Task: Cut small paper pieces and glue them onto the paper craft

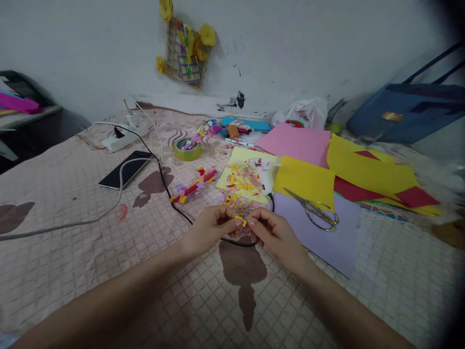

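Note:
Between my two hands is a small yellow paper piece (240, 221). My left hand (221, 224) pinches it from the left with thumb and fingers. My right hand (271, 231) is closed in a pinch on its right side. Just beyond the fingertips lies a heap of tiny paper scraps (236, 199) in yellow, pink and purple. A white hot glue gun (267, 177) rests on a pale yellow sheet (229, 167) behind the scraps. To the left lies a red stick (196, 186) with small coloured paper pieces along it.
Gold-handled scissors (319, 215) lie across yellow (303, 177) and lilac (327, 247) sheets on the right. A black cord (174, 203) runs under my hands. Left are a phone (127, 169), a power strip (123, 138) and a roll of tape (187, 152). A blue bag (407, 114) stands back right.

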The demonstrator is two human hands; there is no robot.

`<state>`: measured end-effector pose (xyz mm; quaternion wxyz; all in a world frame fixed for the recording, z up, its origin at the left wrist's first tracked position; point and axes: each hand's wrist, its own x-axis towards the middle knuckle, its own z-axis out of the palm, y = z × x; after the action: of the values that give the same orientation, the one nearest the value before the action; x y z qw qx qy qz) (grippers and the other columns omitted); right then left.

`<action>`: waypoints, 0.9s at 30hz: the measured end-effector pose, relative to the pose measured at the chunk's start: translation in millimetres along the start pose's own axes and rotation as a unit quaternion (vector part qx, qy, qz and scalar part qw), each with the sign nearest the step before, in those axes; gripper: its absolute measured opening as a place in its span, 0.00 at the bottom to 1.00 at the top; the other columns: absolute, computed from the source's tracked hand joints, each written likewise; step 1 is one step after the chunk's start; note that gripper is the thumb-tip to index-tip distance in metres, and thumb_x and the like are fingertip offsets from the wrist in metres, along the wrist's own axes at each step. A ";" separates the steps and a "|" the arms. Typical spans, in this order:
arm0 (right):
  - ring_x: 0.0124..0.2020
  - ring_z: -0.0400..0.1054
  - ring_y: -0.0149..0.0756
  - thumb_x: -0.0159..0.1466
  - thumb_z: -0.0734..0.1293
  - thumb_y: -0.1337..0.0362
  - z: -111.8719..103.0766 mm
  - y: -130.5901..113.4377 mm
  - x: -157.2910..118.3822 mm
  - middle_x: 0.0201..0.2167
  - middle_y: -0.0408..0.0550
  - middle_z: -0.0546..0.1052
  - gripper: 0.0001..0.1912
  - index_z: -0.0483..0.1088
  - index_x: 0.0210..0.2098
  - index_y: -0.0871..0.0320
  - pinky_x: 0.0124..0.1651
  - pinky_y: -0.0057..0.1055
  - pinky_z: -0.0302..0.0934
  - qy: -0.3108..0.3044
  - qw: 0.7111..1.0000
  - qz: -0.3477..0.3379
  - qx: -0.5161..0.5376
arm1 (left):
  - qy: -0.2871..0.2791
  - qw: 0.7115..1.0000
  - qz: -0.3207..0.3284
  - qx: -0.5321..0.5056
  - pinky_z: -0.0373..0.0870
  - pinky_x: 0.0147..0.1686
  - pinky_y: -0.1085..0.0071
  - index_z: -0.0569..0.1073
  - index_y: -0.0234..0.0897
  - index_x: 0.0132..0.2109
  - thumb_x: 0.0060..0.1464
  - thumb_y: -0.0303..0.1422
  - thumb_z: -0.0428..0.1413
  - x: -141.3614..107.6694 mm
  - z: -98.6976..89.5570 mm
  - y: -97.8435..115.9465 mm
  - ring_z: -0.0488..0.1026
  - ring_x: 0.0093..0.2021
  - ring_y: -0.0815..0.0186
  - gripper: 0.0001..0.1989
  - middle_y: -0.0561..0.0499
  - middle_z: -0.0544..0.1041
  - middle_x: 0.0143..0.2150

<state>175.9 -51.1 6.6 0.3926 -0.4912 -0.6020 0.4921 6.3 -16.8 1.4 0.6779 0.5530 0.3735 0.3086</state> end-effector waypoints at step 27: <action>0.19 0.57 0.26 0.64 0.57 0.54 -1.9 8.5 -0.2 0.19 0.39 0.64 0.15 0.63 0.28 0.58 0.21 0.24 0.52 -0.032 0.999 0.010 0.014 | 0.013 1.000 -0.006 0.014 0.62 0.27 0.76 0.70 0.30 0.29 0.44 0.35 0.61 0.0 1.2 -1.1 0.66 0.24 0.74 0.11 0.54 0.71 0.24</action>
<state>179.5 -50.7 -1.3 0.3750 -0.4756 -0.6026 0.5196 7.3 -17.6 0.5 0.6669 0.5564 0.3896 0.3065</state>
